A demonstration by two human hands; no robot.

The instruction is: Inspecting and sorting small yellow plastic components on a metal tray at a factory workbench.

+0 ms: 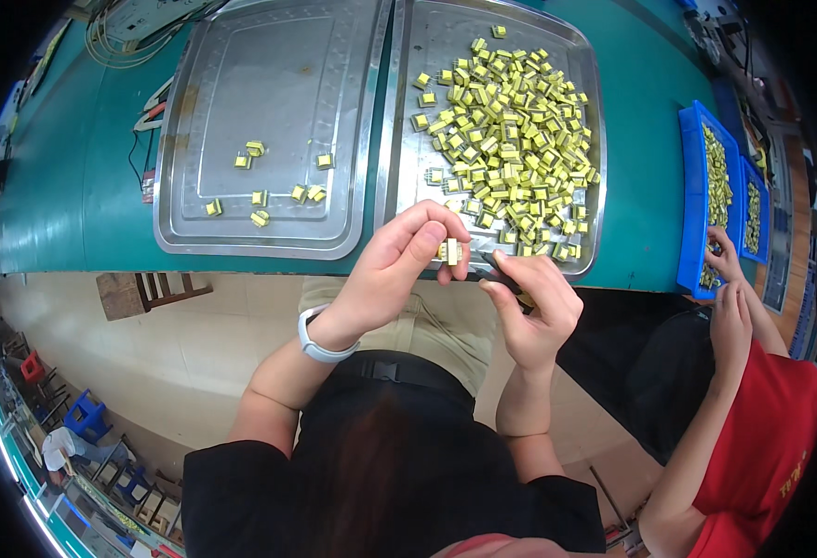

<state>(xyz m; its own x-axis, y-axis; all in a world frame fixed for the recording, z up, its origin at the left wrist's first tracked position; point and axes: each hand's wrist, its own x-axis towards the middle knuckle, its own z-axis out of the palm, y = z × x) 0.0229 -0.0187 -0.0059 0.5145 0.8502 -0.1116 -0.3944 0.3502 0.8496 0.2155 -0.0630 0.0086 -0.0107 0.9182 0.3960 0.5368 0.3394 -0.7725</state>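
My left hand (410,246), with a pale band on its wrist, pinches a small yellow transformer (450,251) at the table's front edge. Just to the right, my right hand (541,307) is closed around a slim dark tool (490,261); its tip points toward the transformer, and its exact kind is hard to make out. Beyond both hands lies a metal tray (408,177) with a heap of yellow transformers (511,130). A second metal tray (208,93) on the left carries several scattered ones (259,198).
On the right, a co-worker in a red shirt (762,446) reaches into a blue bin (693,186) of similar parts. A smaller blue bin (757,249) stands beside it. Pliers (154,112) lie left of the left tray on the green table (64,177).
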